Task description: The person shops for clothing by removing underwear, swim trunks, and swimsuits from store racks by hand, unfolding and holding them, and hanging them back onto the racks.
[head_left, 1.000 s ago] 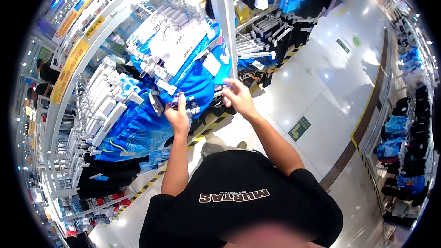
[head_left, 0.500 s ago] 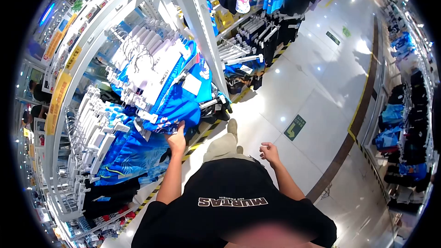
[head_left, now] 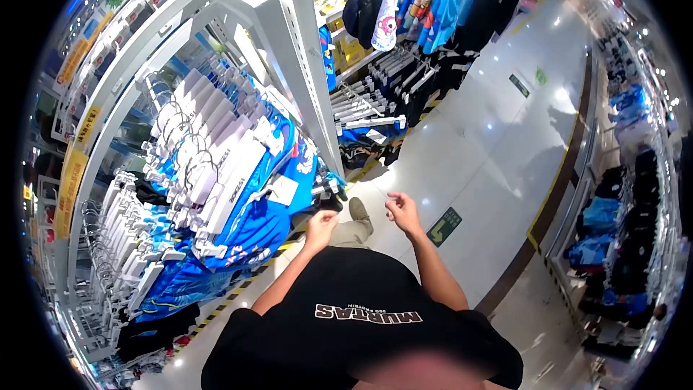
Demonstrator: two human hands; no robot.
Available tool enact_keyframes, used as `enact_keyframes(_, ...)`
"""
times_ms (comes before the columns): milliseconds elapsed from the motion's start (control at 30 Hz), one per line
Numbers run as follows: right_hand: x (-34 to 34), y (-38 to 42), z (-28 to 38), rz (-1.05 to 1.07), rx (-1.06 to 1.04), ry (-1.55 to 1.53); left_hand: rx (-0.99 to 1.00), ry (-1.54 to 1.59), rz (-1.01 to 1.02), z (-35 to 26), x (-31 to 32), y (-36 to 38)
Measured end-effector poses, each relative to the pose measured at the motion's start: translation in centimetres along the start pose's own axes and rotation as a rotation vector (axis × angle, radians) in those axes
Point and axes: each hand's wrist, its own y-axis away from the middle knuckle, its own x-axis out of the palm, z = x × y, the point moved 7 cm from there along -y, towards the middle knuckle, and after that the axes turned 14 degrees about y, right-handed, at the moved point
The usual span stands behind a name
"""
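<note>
Blue swim shorts [head_left: 253, 230] with a white tag [head_left: 282, 190] hang from white hangers [head_left: 206, 112] on the rack at the left. My left hand [head_left: 321, 229] is just right of the shorts, apart from them, with its fingers curled together; whether something small is between them cannot be made out. To its right, my right hand [head_left: 401, 211] is raised over the aisle floor with fingers partly bent and apart, holding nothing.
A white metal post [head_left: 307, 65] stands between the left rack and a farther rack with black shorts [head_left: 494, 14]. Tiled floor [head_left: 476, 166] with a green floor sign [head_left: 444, 227] runs along the aisle. More clothes [head_left: 603, 213] hang at the right.
My left hand has let go of the blue shorts and moved right, towards my body's middle. The shorts hang back among the others. My right hand has moved up and slightly left.
</note>
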Motion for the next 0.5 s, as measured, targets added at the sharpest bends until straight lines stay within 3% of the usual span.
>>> enact_keyframes(67, -1.5, -3.8, 5.0, 0.01, -0.09, 0.073, -0.081, 0.053, 0.048, -4.0, 3.8, -2.2)
enact_keyframes(200, -3.0, -12.1, 17.0, 0.082, -0.249, 0.044, -0.087, 0.076, 0.109, -5.5, 7.0, -6.4)
enact_keyframes(367, -2.5, -18.4, 33.7, 0.212, -0.37, -0.187, -0.028, 0.132, 0.076, -7.2, 7.8, -9.6)
enact_keyframes(433, -2.1, -20.2, 38.5, 0.211, -0.449, -0.238, -0.012, 0.122, 0.054, -7.9, 7.6, -10.5)
enact_keyframes(500, -1.6, -23.2, 40.9, 0.21, -0.377, -0.343, -0.015, 0.09, 0.021, -8.5, 7.0, -10.9)
